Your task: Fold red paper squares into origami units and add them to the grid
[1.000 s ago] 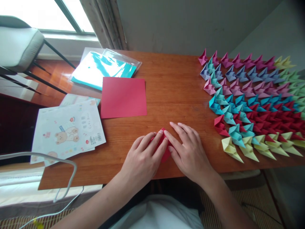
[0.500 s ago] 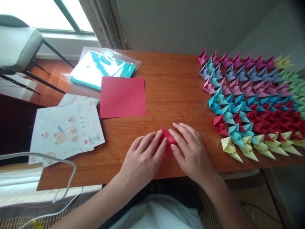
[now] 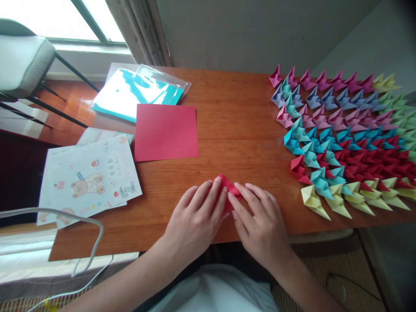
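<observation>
A small piece of folded red paper (image 3: 231, 187) lies on the table close to the front edge, partly covered by fingers. My left hand (image 3: 199, 214) holds its left side down, fingers closed together on top of it. On the other side, my right hand (image 3: 258, 214) has its fingertips on the right corner of the folded paper, thumb side low and fingers bent. How the underside is folded cannot be seen. Just beyond my left hand lies a flat red sheet (image 3: 166, 132).
Rows of folded paper pieces (image 3: 351, 158) in several colours stand on the right of the wooden table (image 3: 234, 112). Plastic-wrapped paper packs (image 3: 139, 93) lie at the back left, bear-printed sheets (image 3: 89, 182) nearer. A white cable (image 3: 94, 223) curves by the left corner.
My right hand has shifted slightly down, its fingers now closer together at the paper's right corner. The lower part of the red paper shows less. My left hand stays in place.
</observation>
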A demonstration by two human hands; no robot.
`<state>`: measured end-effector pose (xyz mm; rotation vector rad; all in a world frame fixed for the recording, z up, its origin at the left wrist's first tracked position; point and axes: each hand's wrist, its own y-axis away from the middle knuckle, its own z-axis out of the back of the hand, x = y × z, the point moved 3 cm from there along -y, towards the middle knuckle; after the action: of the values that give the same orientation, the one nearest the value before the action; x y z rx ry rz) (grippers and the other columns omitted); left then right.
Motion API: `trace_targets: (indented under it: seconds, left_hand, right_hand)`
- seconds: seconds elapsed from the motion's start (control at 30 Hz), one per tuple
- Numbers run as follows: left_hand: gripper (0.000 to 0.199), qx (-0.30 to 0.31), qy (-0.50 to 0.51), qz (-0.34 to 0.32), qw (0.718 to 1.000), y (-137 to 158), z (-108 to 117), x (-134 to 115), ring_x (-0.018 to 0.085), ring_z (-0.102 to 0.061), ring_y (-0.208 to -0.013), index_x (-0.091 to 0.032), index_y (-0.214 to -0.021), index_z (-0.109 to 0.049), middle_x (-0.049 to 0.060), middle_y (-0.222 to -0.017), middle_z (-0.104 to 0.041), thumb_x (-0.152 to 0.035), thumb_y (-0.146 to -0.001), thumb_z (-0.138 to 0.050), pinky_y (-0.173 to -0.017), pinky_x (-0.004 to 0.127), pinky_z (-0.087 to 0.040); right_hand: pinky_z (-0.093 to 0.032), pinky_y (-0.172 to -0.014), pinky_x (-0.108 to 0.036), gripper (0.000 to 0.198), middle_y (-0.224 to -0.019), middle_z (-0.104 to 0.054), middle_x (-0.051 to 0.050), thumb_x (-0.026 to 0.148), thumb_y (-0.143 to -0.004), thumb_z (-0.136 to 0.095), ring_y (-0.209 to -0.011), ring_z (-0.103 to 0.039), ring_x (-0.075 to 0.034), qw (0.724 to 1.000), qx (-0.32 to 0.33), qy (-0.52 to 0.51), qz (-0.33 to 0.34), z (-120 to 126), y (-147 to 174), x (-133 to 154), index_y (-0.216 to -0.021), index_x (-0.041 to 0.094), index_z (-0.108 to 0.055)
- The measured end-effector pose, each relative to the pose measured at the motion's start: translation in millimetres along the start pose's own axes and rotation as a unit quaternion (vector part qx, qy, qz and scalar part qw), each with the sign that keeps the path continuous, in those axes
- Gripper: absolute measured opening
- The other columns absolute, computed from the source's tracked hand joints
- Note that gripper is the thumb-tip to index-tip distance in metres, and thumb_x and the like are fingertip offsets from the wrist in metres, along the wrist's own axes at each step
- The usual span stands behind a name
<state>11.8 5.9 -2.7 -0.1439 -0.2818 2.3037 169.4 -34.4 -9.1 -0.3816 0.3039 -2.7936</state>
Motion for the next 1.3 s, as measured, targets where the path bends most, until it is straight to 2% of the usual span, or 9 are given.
trace_targets:
  seconds: [0.3, 0.43, 0.57, 0.7, 0.83, 0.9, 1.03, 1.13, 1.3]
  left_hand:
    - [0.037, 0.008, -0.027, -0.005, 1.000, -1, 3, 0, 0.026, -0.061, -0.125, -0.016, -0.132, -0.065, 0.009, -0.147, -0.057, -0.032, -0.101, -0.054, -0.099, 0.039, -0.048]
    - [0.039, 0.011, -0.032, -0.007, 0.999, -2, 3, -1, 0.025, -0.060, -0.125, -0.016, -0.134, -0.064, 0.009, -0.148, -0.056, -0.033, -0.101, -0.053, -0.099, 0.038, -0.048]
    - [0.044, 0.028, -0.022, 0.000, 0.999, 0, 1, -2, 0.026, -0.058, -0.128, -0.015, -0.136, -0.063, 0.010, -0.150, -0.053, -0.040, -0.102, -0.048, -0.102, 0.040, -0.045]
    - [0.059, 0.057, 0.009, 0.003, 0.998, 5, 1, -2, 0.029, -0.050, -0.136, -0.014, -0.142, -0.056, 0.013, -0.155, -0.046, -0.054, -0.101, -0.043, -0.108, 0.042, -0.038]
    - [0.084, 0.084, 0.056, -0.021, 0.995, 8, 3, 0, 0.036, -0.043, -0.142, -0.016, -0.151, -0.045, 0.020, -0.159, -0.037, -0.074, -0.091, -0.041, -0.113, 0.046, -0.032]
    - [0.089, 0.093, 0.064, -0.030, 0.993, 8, 4, 2, 0.037, -0.041, -0.144, -0.014, -0.152, -0.044, 0.022, -0.159, -0.035, -0.077, -0.089, -0.040, -0.115, 0.047, -0.030]
    - [0.083, 0.101, 0.054, -0.046, 0.992, 7, 6, 5, 0.034, -0.037, -0.146, -0.013, -0.151, -0.045, 0.020, -0.159, -0.036, -0.073, -0.093, -0.039, -0.117, 0.047, -0.027]
    - [0.076, 0.093, 0.039, -0.051, 0.994, 10, 7, 10, 0.032, -0.040, -0.145, -0.014, -0.148, -0.049, 0.016, -0.158, -0.039, -0.068, -0.095, -0.039, -0.116, 0.047, -0.029]
    - [0.056, 0.060, -0.014, -0.009, 0.998, 26, 17, 26, 0.030, -0.048, -0.139, -0.016, -0.139, -0.059, 0.009, -0.155, -0.046, -0.053, -0.102, -0.039, -0.107, 0.046, -0.038]
  right_hand:
    - [-0.044, -0.106, -0.050, 0.043, -0.146, -0.059, -0.005, 0.016, -0.093, -0.060, -0.129, -0.054, -0.032, 0.998, 0.012, 0.051, -0.031, 7, 13, -3, -0.136, 0.021, -0.061]
    - [-0.045, -0.105, -0.049, 0.047, -0.142, -0.062, -0.007, 0.014, -0.094, -0.058, -0.128, -0.055, -0.030, 0.998, 0.001, 0.041, -0.048, 10, 18, -8, -0.140, 0.019, -0.057]
    - [-0.045, -0.106, -0.049, 0.045, -0.143, -0.061, -0.009, 0.018, -0.095, -0.058, -0.128, -0.055, -0.031, 0.998, -0.019, 0.025, -0.045, 7, 14, -4, -0.139, 0.017, -0.058]
    - [-0.045, -0.106, -0.050, 0.044, -0.147, -0.057, -0.008, 0.018, -0.095, -0.058, -0.131, -0.053, -0.031, 0.999, 0.002, 0.030, -0.037, 2, 9, 2, -0.138, 0.019, -0.059]
    - [-0.045, -0.106, -0.049, 0.042, -0.146, -0.058, -0.008, 0.017, -0.095, -0.057, -0.130, -0.053, -0.031, 0.998, 0.008, 0.041, -0.036, 1, 7, 4, -0.136, 0.017, -0.061]
    - [-0.045, -0.106, -0.048, 0.042, -0.146, -0.058, -0.009, 0.018, -0.095, -0.058, -0.130, -0.053, -0.031, 0.998, 0.005, 0.044, -0.036, 2, 7, 5, -0.136, 0.017, -0.061]
    - [-0.044, -0.107, -0.048, 0.042, -0.146, -0.058, -0.008, 0.019, -0.095, -0.059, -0.131, -0.053, -0.030, 0.998, 0.009, 0.047, -0.048, 2, 7, 6, -0.137, 0.017, -0.060]
    - [-0.045, -0.108, -0.048, 0.040, -0.145, -0.059, -0.008, 0.020, -0.095, -0.059, -0.131, -0.053, -0.031, 0.998, 0.007, 0.046, -0.050, 2, 7, 6, -0.135, 0.018, -0.061]
    - [-0.046, -0.107, -0.049, 0.040, -0.145, -0.059, -0.008, 0.020, -0.095, -0.058, -0.131, -0.053, -0.031, 0.998, 0.010, 0.042, -0.047, 3, 7, 5, -0.135, 0.020, -0.062]
